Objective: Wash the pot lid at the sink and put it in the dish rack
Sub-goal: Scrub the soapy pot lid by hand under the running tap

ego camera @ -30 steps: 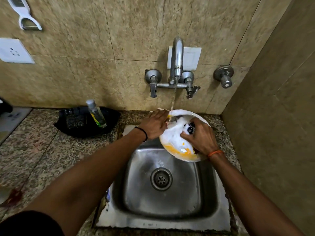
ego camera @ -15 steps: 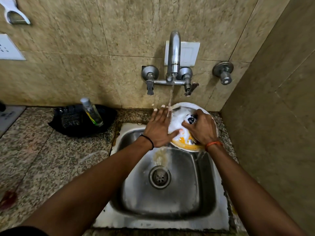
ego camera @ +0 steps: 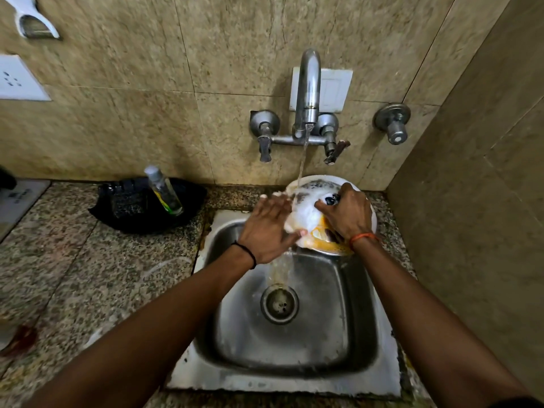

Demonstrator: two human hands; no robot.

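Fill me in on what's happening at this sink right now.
A person is washing a pot lid under the running tap, holding it tilted over the far edge of the steel sink. The right hand grips the lid by its dark knob, while the left hand lies flat on the lid's soapy face. Foam covers most of the lid, with yellow residue near its lower rim. Cloudy water runs off toward the drain. No dish rack is in view.

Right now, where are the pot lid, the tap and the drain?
pot lid (ego camera: 306, 213), head view, on its soapy top
tap (ego camera: 307, 83), head view, on the spout
drain (ego camera: 279, 304), head view, on the strainer
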